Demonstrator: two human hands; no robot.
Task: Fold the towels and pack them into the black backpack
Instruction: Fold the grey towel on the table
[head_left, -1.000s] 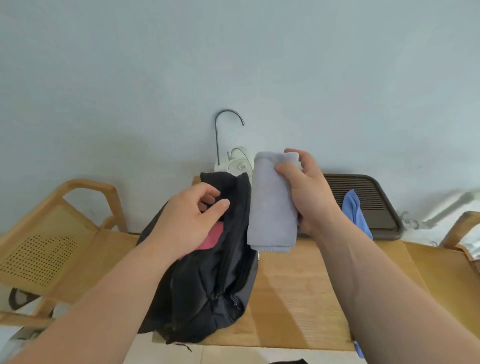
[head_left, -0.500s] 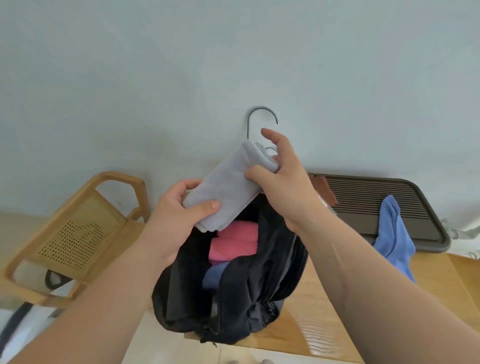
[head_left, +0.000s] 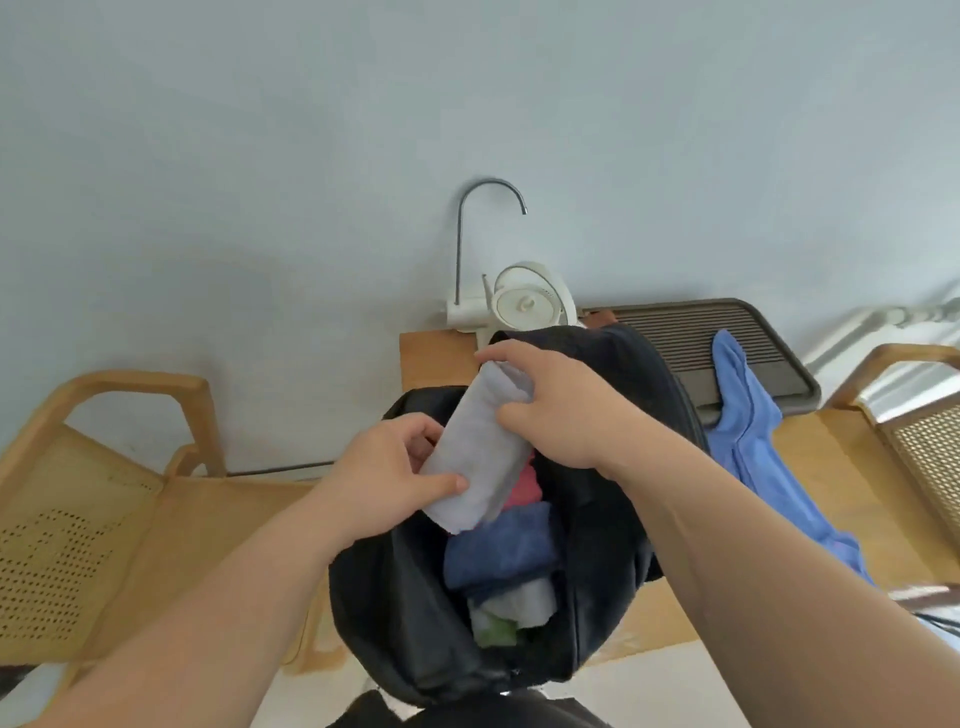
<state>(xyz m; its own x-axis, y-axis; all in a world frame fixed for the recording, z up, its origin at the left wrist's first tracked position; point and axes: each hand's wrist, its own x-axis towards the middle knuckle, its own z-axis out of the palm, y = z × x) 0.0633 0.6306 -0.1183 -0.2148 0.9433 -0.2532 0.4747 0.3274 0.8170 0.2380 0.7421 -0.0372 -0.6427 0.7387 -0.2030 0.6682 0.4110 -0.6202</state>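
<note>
The left hand (head_left: 379, 478) pinches the lower end of the folded grey towel (head_left: 478, 452) and the right hand (head_left: 561, 410) grips its upper end, just over the open mouth of the black backpack (head_left: 395, 597). Several folded towels (head_left: 498, 551) (pink, dark blue, white, something green) lie inside already, so I judge the packing well advanced. One light blue towel (head_left: 748, 431) lies unfolded on the table (head_left: 831, 493), not yet done.

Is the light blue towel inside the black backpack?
No, the light blue towel lies draped over the tray, outside the black backpack.
</note>
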